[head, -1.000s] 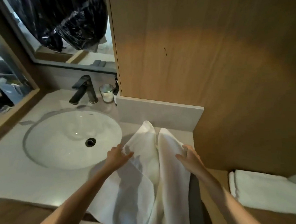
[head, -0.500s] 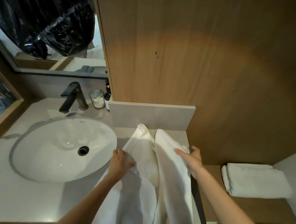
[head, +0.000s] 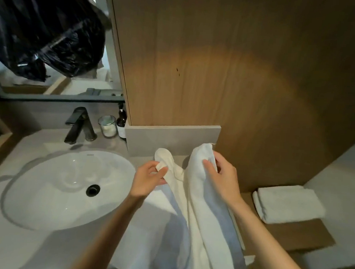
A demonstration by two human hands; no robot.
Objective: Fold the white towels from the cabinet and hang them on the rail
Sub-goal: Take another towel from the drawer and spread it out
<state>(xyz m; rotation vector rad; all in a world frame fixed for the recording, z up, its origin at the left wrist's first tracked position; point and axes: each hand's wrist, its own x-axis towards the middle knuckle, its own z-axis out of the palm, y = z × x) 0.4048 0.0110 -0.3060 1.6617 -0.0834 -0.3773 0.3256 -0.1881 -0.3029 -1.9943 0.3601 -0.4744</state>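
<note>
Glass (head: 107, 126) w/ sthg white inside is standing centre-left btwn the faucet (head: 79, 126) & a brown bottle (head: 121, 122), behind the sink (head: 43, 209). A folded towel (head: 288, 203) is lying on a wood shelf (head: 303, 235) at mid-right, & a wood panel (head: 238, 75) is rising just behind the hands. White towel (head: 205, 208) is hanging rumpled at lower centre over the counter (head: 9, 248) edge, L hand (head: 149, 180) pinching one raised corner, R hand (head: 221, 178) gripping the other.

I can read nothing here: the small mark on the sink (head: 46, 163) rim and the bottle (head: 121, 124) label are too blurred.
</note>
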